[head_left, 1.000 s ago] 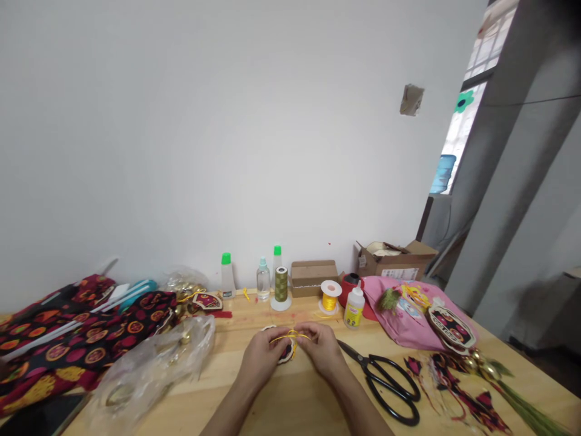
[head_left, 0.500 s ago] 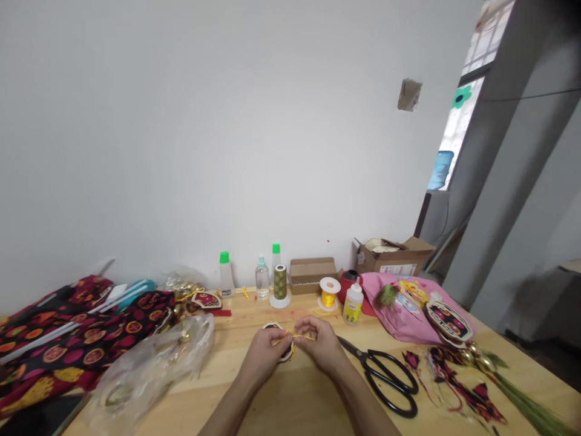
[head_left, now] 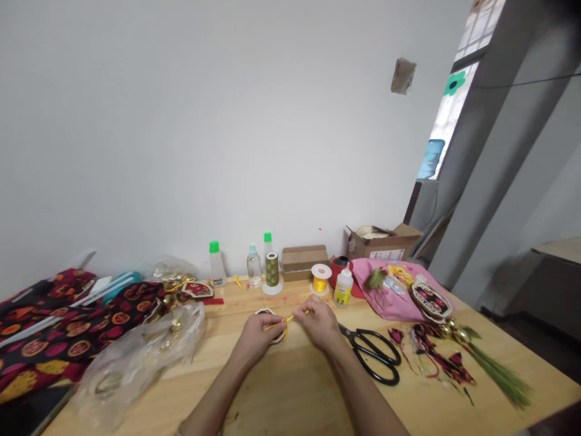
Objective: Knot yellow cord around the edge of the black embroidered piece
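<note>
Near the middle of the table my left hand point(head_left: 258, 339) pinches a thin yellow cord point(head_left: 289, 318) between thumb and fingers. My right hand point(head_left: 319, 322) grips another stretch of the same cord, a little higher and to the right, so a short piece runs between both hands. Partly hidden behind my left fingers is a dark, pale-edged embroidered patch point(head_left: 276, 339); the cord hangs against it. Whether the cord is fastened to the patch, I cannot tell. Black-handled scissors point(head_left: 374, 353) lie just right of my right forearm.
Behind my hands stand a yellow cord spool point(head_left: 320, 282), a glue bottle point(head_left: 344, 287), an olive thread cone point(head_left: 272, 271) and a small cardboard box point(head_left: 305, 264). A plastic bag point(head_left: 149, 351) and patterned fabric point(head_left: 40, 339) cover the left. Fabric scraps point(head_left: 440, 357) and a pink bag point(head_left: 385, 300) lie right.
My right hand has turned and drawn the cord up and to the right, its fingers now closed tighter. The whole view has shifted slightly.
</note>
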Available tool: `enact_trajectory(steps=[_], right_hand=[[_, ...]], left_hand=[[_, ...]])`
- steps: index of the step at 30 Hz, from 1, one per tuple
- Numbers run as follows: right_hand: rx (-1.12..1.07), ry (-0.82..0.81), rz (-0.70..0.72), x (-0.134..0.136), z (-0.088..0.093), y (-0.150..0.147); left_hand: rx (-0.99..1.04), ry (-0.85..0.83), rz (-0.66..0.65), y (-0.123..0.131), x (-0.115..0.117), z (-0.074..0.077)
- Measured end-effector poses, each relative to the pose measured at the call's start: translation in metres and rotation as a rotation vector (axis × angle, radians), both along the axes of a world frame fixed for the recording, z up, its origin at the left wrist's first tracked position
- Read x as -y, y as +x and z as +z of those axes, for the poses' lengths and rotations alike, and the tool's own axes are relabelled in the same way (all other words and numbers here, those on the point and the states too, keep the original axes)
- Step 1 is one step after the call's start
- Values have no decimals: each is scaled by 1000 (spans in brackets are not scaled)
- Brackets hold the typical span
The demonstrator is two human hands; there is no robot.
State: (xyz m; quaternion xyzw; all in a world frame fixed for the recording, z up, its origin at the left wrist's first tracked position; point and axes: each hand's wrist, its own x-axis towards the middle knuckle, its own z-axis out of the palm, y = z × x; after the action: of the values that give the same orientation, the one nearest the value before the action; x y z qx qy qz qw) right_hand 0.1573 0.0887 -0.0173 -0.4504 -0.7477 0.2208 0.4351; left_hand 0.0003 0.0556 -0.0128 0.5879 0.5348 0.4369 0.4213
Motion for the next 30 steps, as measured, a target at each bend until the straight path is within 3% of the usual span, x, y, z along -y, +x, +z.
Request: enact_trajectory(steps=[10, 19, 30], right_hand=[[-307, -55, 46, 1, 4, -10], [-649, -354, 127, 2, 5, -15], [-864, -484, 203, 2, 5, -18]], left_hand=[[47, -40, -47, 8, 0, -2], [205, -79, -11, 6, -2, -5], [390, -38, -18, 5, 2, 2]])
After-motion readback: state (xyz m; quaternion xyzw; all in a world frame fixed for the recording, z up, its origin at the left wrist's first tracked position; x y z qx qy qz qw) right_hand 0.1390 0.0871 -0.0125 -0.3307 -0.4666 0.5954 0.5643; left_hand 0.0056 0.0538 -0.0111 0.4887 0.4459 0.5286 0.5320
